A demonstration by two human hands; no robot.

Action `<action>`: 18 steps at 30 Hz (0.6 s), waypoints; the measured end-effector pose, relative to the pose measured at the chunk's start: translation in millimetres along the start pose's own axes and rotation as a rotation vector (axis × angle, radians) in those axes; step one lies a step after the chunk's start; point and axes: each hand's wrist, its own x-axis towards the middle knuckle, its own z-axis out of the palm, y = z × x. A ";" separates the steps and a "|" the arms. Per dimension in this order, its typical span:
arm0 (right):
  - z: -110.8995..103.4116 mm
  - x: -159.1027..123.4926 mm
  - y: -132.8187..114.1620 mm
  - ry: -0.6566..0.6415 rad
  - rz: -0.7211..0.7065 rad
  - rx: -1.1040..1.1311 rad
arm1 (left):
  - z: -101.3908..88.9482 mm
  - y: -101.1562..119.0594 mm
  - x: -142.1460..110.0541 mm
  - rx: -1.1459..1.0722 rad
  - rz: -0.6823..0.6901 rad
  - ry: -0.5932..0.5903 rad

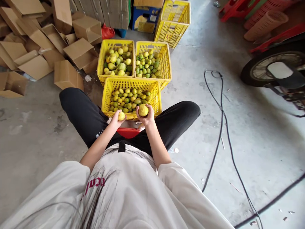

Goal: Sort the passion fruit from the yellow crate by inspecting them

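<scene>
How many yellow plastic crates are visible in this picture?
4. One crate stands by the knees, two crates behind it hold fruit, left and right, and one empty crate lies tilted farther back. More may be hidden.

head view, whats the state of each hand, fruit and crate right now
left hand: closed on a small yellow fruit
right hand: closed on a larger yellow fruit
near crate: partly filled with green and yellow fruit
back left crate: partly filled, mostly yellowish fruit
back right crate: partly filled, mostly green fruit
far crate: tilted, contents hidden
cardboard boxes: open, scattered
</scene>
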 end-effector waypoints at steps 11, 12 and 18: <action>5.9 1.6 2.6 -0.199 -0.023 -0.089 | 6.1 3.0 -27.2 -0.047 0.000 -0.026; 5.6 2.6 2.7 -0.223 -0.018 -0.129 | 5.7 2.0 -26.6 -0.022 0.013 -0.035; 7.2 10.9 8.4 -0.159 -0.074 -0.137 | -0.9 1.6 -19.8 0.161 -0.011 -0.158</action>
